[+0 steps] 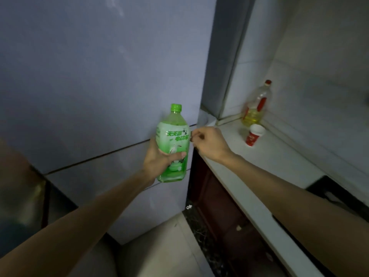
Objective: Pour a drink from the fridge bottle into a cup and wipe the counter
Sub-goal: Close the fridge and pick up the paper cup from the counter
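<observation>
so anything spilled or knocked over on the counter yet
Nothing stands out. The red cup and oil bottle stand upright on the counter, with no visible spill. The green bottle is capped, upright in the left hand.

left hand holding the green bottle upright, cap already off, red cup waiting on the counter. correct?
Not quite: the head view shows the green cap on the green plastic drink bottle. The rest holds: left hand grips it upright, and the red paper cup stands on the white counter.

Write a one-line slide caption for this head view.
Left hand holds a capped green tea bottle before the closed fridge; red paper cup waits on counter.
</observation>
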A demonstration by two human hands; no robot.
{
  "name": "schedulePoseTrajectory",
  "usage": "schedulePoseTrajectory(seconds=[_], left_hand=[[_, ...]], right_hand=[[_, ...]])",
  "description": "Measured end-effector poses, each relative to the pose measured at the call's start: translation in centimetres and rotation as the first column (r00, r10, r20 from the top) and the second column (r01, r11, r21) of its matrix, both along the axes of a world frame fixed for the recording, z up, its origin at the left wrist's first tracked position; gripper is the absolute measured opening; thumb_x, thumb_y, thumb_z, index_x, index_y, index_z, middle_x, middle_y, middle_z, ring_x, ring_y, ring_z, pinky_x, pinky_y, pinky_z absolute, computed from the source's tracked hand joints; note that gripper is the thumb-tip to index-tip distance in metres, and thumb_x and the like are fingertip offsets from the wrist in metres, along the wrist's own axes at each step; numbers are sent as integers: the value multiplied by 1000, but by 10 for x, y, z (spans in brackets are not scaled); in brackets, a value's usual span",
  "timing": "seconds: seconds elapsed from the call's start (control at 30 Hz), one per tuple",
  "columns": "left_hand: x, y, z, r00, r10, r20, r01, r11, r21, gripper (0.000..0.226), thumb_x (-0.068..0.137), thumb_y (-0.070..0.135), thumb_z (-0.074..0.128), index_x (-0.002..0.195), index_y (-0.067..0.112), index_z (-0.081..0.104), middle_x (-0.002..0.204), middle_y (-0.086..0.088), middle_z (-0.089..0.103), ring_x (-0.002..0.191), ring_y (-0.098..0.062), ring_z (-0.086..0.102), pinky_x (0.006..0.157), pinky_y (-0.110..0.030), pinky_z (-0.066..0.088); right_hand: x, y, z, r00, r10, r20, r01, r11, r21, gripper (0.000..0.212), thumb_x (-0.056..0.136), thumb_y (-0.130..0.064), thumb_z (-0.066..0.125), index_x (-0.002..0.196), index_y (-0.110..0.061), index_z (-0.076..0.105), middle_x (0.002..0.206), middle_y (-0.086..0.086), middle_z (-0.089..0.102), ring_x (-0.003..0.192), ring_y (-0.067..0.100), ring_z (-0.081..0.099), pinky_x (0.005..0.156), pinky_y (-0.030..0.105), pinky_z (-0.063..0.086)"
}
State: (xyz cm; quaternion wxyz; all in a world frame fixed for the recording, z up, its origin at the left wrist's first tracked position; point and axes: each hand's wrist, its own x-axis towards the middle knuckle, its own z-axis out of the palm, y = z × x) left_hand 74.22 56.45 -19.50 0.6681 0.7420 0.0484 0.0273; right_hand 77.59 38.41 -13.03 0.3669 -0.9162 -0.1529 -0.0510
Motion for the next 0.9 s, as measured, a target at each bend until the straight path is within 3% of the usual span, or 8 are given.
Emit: schedulePoseTrajectory(seconds=[0.1,0.23,0.4,0.5,0.6,0.73,0.83,0.9], left_hand=[[15,-38,-3,993,-114,-10,114,993,-5,53,65,10,91,112,5,67,99,-11,77,87,-24,75,72,-37,63],[35,-88,-6,976,-214,-44,214,977,1,93,47,42,99,122,6,59,108,-9,74,94,-24,74,77,-47,62],[52,-155,-1,943,-332,-25,333,942,40,49,70,8,88,114,4,67,101,-9,77,91,-25,75,72,-35,61],[63,-186,1,929,-371,-13,371,928,29,39,72,3,85,106,13,69,97,-6,78,88,-22,75,67,-29,58],[77,-209,-3,929,-369,-7,369,929,32,37,70,4,87,102,16,71,98,-6,78,90,-24,75,75,-38,61],[94,-232,-6,942,-334,-35,335,939,76,53,58,23,94,105,12,72,97,-6,78,88,-24,76,75,-41,61],[108,-245,-15,947,-311,-74,317,944,92,60,58,19,95,111,6,69,99,-6,78,91,-26,75,76,-42,62],[121,-250,-21,951,-292,-98,302,947,108,72,51,28,97,113,7,68,101,-5,77,92,-24,75,79,-46,62]], right_hand=[[-4,-39,-5,985,-92,-144,113,983,146,21,79,-15,56,84,-6,74,77,6,75,74,17,71,81,43,57],[-6,-90,-7,970,-179,-163,209,959,192,26,73,-22,51,76,-6,70,70,5,72,71,20,71,75,48,57],[1,-148,-8,948,-282,-146,304,939,161,19,81,-6,52,80,3,69,75,15,71,72,27,69,76,46,55],[11,-181,-12,944,-293,-150,314,938,149,21,81,-5,50,80,6,68,79,18,70,72,30,68,77,48,55],[22,-207,-18,948,-286,-139,304,943,133,26,80,-11,47,81,8,64,83,23,68,75,33,66,76,49,54],[39,-232,-29,944,-294,-150,315,939,141,26,80,-13,47,79,3,67,77,18,69,77,32,67,75,47,55],[48,-243,-40,927,-319,-197,356,915,191,21,80,-12,51,79,-8,71,76,8,72,77,25,69,79,44,56],[57,-249,-48,925,-314,-216,356,913,198,21,80,-13,52,80,-11,72,76,5,73,76,23,69,79,43,56]])
